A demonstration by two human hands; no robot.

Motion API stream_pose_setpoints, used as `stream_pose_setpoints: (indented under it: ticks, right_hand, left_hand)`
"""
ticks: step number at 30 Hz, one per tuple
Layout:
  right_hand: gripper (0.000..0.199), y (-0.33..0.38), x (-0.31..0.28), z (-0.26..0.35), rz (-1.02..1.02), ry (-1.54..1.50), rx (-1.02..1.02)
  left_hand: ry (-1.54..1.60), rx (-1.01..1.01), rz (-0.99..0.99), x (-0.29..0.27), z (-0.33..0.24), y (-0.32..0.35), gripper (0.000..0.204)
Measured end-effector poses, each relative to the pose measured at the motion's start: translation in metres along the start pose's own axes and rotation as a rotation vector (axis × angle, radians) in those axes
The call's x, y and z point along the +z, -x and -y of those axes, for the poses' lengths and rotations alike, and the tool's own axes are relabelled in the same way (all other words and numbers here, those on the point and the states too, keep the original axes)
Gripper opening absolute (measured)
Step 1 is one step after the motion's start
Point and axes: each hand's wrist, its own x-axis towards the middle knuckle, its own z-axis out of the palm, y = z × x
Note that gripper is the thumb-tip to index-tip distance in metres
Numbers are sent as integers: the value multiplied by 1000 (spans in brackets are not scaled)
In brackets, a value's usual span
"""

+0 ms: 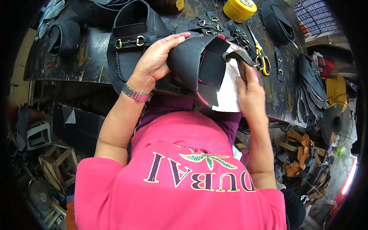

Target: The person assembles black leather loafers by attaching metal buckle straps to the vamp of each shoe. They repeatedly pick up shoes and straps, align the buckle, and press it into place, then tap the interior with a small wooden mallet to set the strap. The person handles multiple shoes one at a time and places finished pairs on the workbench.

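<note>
A black leather shoe upper [186,59] with pink-red edging is tipped on its side at the table's near edge, its hollow facing right. My left hand [156,57] grips its left end, thumb stretched along the top; the other fingers are partly hidden. A white sheet-like piece [228,92] hangs from the opening. My right hand [251,90] is closed round the handle of a hammer [241,57], whose dark, curved metal head lies over the white piece. Just behind my left hand stands another black upper [134,32] with a brass-coloured buckle.
Yellow-handled scissors [262,61] and black straps with buckles [207,23] lie on the dark worktable [90,63]. A yellow tub [239,9] stands at the back. More black uppers sit at left [63,36] and right [276,23]. A fan [337,123] stands at far right.
</note>
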Motion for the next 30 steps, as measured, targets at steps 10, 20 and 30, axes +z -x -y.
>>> stream_pose_setpoints:
  ticks: [10, 20, 30]
  right_hand:
    - [42, 9, 8, -3, -63, 0, 76]
    - [38, 52, -18, -156, -582, 140, 275]
    - [48, 20, -35, -39, -127, -695, -212]
  left_hand:
    - [-11, -3, 36, 0, 4, -4, 37]
    - [484, -104, 152, 23, -13, 15, 35]
    - [160, 210, 265, 110, -24, 2, 50]
